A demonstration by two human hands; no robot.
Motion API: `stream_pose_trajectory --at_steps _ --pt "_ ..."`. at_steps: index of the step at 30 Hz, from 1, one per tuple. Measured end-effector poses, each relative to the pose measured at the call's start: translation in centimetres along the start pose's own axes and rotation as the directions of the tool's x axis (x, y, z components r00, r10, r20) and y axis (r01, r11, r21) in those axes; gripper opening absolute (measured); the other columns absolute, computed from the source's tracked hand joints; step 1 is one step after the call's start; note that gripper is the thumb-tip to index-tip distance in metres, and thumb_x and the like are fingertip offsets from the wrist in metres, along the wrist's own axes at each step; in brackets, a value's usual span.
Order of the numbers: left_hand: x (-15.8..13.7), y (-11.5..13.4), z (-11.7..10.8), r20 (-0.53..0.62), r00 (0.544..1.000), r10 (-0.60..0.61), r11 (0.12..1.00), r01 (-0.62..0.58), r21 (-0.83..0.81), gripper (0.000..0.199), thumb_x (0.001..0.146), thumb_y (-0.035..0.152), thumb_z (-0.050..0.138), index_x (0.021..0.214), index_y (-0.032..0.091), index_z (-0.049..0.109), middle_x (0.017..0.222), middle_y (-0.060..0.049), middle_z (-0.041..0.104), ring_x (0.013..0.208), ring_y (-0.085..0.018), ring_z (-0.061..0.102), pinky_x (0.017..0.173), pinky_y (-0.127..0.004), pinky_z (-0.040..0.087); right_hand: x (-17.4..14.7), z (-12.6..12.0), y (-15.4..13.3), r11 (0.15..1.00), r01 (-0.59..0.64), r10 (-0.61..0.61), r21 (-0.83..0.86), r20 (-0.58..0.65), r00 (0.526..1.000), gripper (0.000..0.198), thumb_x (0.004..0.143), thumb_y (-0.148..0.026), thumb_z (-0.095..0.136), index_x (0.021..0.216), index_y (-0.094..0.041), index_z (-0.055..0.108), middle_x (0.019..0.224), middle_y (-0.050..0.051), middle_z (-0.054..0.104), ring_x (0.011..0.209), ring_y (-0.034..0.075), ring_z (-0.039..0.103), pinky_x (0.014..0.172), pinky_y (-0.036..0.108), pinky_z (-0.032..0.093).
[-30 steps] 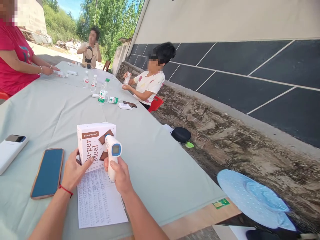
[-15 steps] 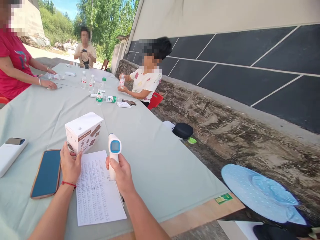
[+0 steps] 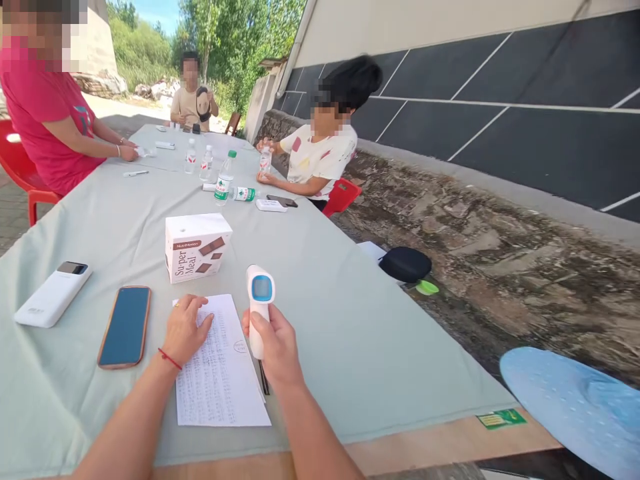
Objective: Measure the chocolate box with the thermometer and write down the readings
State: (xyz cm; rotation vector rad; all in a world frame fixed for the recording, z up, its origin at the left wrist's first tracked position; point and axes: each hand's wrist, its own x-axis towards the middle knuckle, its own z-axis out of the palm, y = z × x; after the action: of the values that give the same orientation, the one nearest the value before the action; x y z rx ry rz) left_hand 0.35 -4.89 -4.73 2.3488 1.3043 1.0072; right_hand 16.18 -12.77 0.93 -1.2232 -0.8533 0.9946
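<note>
My right hand (image 3: 280, 343) grips the handle of a white infrared thermometer (image 3: 259, 337), whose blue-edged screen faces me. Resting over the upper left of a handwritten sheet of paper (image 3: 220, 393), my left hand (image 3: 187, 328) is empty, its fingers apart. Just beyond it a white and brown "Super Meal" box (image 3: 197, 248) stands on the table. A dark pen (image 3: 264, 377) lies partly under my right hand, by the paper's right edge. To the left of my left hand lies a phone (image 3: 125, 327) in an orange-brown case.
A white power bank (image 3: 54, 295) lies at the left of the cloth-covered table (image 3: 360, 347). Several water bottles (image 3: 225, 179) are farther back. Three people sit around the far part; one (image 3: 320, 143) holds a bottle. A blue hat (image 3: 575, 400) is off the right corner.
My left hand has let go of the box and moved down onto the paper. The box now stands free. The view has shifted left; the thermometer stays in my right hand.
</note>
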Motion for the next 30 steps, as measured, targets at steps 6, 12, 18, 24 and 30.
stream_pose_trajectory --at_steps 6,12,18,24,30 --pt "0.4 -0.7 0.1 0.074 0.995 -0.068 0.998 0.067 0.022 0.018 0.086 0.028 0.052 0.098 0.019 0.062 0.101 -0.008 0.063 0.084 -0.022 0.063 0.074 -0.038 0.054 -2.5 -1.4 -0.1 0.999 0.023 -0.024 -0.028 -0.042 0.999 0.023 0.078 -0.042 0.060 0.073 -0.021 0.053 0.065 -0.003 0.050 0.060 0.012 0.044 0.057 0.026 0.037" --pt "0.5 -0.7 -0.5 0.123 0.988 -0.096 0.995 0.093 0.031 0.023 0.086 0.030 0.050 0.100 0.018 0.062 0.103 -0.009 0.062 0.085 -0.023 0.063 0.076 -0.040 0.054 -4.3 -2.8 -0.1 0.993 0.069 -0.075 -0.096 -0.065 0.995 0.022 0.078 -0.042 0.060 0.077 -0.020 0.057 0.063 -0.002 0.052 0.059 0.013 0.047 0.056 0.026 0.039" --pt "0.4 -0.8 -0.8 0.147 0.984 -0.099 0.995 0.099 0.012 0.024 0.085 0.031 0.050 0.101 0.017 0.062 0.104 -0.009 0.060 0.085 -0.022 0.062 0.079 -0.041 0.053 -2.0 -6.9 1.2 0.871 0.004 -0.120 -0.492 -0.203 0.972 0.044 0.073 -0.045 0.060 0.109 -0.018 0.061 0.095 0.006 0.066 0.083 0.022 0.060 0.073 0.033 0.046" --pt "0.2 -0.8 -0.6 0.186 0.983 0.008 0.998 -0.018 0.053 0.029 0.081 0.035 0.063 0.104 0.018 0.063 0.106 -0.009 0.058 0.095 -0.026 0.058 0.086 -0.045 0.050 1.4 -11.7 3.9 0.331 -0.187 -0.011 -0.925 -0.202 0.979 0.044 0.083 -0.037 0.052 0.122 -0.017 0.057 0.109 0.013 0.063 0.104 0.028 0.058 0.082 0.036 0.044" --pt "0.3 -0.3 -0.5 0.249 0.968 -0.012 0.993 -0.018 0.119 0.040 0.071 0.033 0.076 0.106 0.019 0.065 0.111 -0.010 0.057 0.095 -0.026 0.056 0.088 -0.046 0.048 0.8 -11.5 4.7 0.153 -0.061 -0.242 -0.986 -0.097 0.965 0.044 0.083 -0.036 0.055 0.120 -0.012 0.057 0.114 0.019 0.060 0.106 0.032 0.055 0.086 0.042 0.043"
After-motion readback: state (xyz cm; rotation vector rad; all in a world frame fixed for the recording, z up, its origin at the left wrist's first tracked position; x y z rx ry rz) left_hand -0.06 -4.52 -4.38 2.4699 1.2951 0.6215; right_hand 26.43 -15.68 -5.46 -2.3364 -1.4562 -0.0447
